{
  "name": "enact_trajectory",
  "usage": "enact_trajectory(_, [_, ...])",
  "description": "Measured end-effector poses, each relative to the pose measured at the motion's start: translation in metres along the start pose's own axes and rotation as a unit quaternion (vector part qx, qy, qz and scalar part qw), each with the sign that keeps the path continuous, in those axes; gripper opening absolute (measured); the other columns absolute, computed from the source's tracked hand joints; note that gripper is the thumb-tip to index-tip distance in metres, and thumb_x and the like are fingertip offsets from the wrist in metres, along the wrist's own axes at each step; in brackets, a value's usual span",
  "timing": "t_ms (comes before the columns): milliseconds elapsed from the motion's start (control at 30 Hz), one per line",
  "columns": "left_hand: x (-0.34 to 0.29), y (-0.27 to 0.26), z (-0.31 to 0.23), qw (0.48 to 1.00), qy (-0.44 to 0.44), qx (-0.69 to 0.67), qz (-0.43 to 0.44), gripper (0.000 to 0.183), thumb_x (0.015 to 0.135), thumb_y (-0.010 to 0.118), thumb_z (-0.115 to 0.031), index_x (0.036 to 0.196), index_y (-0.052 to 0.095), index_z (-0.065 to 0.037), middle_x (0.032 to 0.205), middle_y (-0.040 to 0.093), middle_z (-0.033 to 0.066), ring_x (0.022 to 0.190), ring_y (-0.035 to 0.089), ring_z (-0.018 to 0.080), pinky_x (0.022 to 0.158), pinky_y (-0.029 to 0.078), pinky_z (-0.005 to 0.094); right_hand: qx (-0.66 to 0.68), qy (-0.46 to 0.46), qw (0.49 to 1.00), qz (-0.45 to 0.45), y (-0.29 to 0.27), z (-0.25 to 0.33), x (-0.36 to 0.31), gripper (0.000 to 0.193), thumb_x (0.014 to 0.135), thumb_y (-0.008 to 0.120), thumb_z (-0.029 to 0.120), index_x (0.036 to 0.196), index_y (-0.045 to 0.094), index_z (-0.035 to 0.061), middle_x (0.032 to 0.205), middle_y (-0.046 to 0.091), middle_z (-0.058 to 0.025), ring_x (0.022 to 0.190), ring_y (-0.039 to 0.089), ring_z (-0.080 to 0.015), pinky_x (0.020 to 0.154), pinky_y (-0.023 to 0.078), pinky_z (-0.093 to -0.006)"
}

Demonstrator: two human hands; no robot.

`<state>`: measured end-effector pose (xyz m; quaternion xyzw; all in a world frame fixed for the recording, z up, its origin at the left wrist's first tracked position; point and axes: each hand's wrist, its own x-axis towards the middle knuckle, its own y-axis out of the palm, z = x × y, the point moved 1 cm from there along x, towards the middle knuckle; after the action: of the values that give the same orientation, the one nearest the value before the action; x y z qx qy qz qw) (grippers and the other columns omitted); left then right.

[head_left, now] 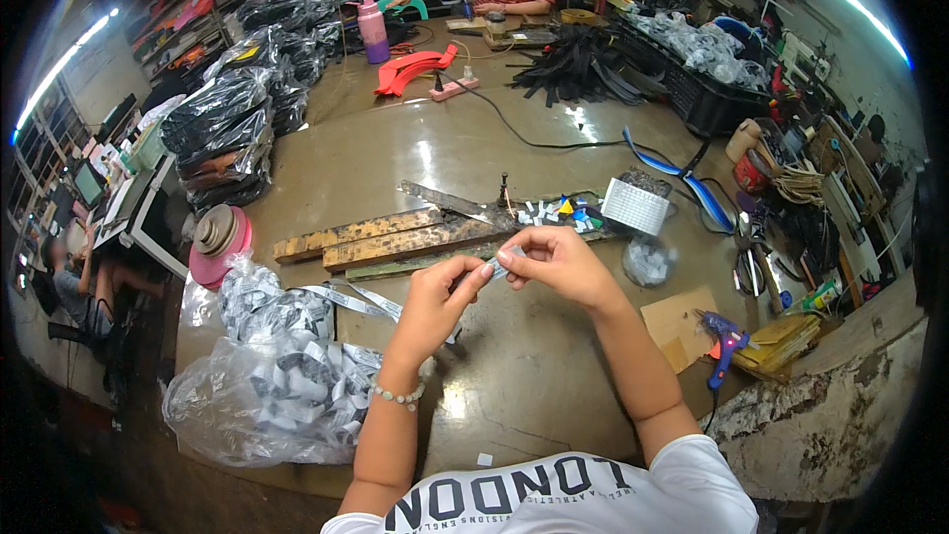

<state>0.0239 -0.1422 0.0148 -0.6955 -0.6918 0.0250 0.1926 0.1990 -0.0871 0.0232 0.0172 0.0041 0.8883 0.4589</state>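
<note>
One small pale strip (503, 262); left hand (442, 299) and right hand (559, 262) both pinch it

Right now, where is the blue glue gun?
In the head view, the blue glue gun lies on the right side of the table, with brown cardboard at its left and a yellow bundle at its right.

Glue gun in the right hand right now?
No, the blue glue gun lies off to the right, while the right hand and left hand pinch a small pale strip.
</note>
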Motion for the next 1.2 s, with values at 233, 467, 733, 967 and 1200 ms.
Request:
enact_trajectory(233, [-0.002, -0.003, -0.003, 1.0, 0.001, 0.016, -0.016, 0.02, 0.08, 0.066, -0.019, 0.085, 0.067, 0.0, 0.066, 0.064, 0.0028, 0.059, 0.054, 0.0041, 0.054, 0.042, 0.0196, -0.009, -0.02, 1.0, -0.015, -0.007, 0.004, -0.004, 0.022, 0.084, 0.063, 0.017, 0.092, 0.062, -0.0031, 0.074, 0.062, -0.0041, 0.063, 0.059, -0.0084, 0.059, 0.049, -0.0207])
enact_trajectory(467, [-0.003, -0.004, -0.005, 0.998, 0.013, -0.059, -0.018, 0.018, 0.08, 0.066, -0.013, 0.09, 0.067, 0.002, 0.071, 0.066, 0.006, 0.067, 0.06, 0.0069, 0.06, 0.047, 0.0199, 0.019, -0.013, 0.999, 0.027, -0.005, 0.007, -0.005, 0.025, 0.085, 0.062, 0.017, 0.098, 0.061, -0.0039, 0.08, 0.063, -0.0057, 0.068, 0.06, -0.0101, 0.064, 0.05, -0.0225])
enact_trajectory(733, [-0.003, -0.01, -0.009, 1.0, 0.009, -0.011, -0.025, 0.018, 0.079, 0.067, -0.012, 0.09, 0.067, 0.002, 0.073, 0.067, 0.0072, 0.067, 0.061, 0.0076, 0.061, 0.047, 0.0209, -0.023, -0.037, 0.999, 0.022, -0.006, 0.008, -0.007, 0.018, 0.081, 0.064, 0.007, 0.095, 0.062, -0.0043, 0.077, 0.064, -0.0066, 0.069, 0.061, -0.0102, 0.064, 0.049, -0.0223])
enact_trajectory(967, [-0.001, -0.013, -0.008, 0.999, 0.014, -0.011, -0.041, 0.015, 0.076, 0.069, -0.01, 0.087, 0.068, 0.001, 0.073, 0.067, 0.008, 0.067, 0.06, 0.0068, 0.059, 0.047, 0.0207, -0.026, -0.043, 0.999, -0.001, -0.006, 0.008, -0.005, 0.017, 0.08, 0.065, 0.007, 0.093, 0.063, -0.004, 0.076, 0.064, -0.0068, 0.068, 0.061, -0.0099, 0.064, 0.049, -0.0218])
enact_trajectory(1200, [0.001, -0.012, -0.005, 0.998, 0.021, 0.024, -0.047, 0.014, 0.077, 0.069, -0.009, 0.087, 0.068, 0.0, 0.074, 0.067, 0.0085, 0.064, 0.061, 0.0091, 0.058, 0.047, 0.0213, -0.021, -0.028, 0.999, -0.005, -0.011, 0.0, 0.002, 0.018, 0.079, 0.066, 0.008, 0.092, 0.063, -0.0038, 0.074, 0.064, -0.0063, 0.067, 0.06, -0.0096, 0.063, 0.049, -0.0219])
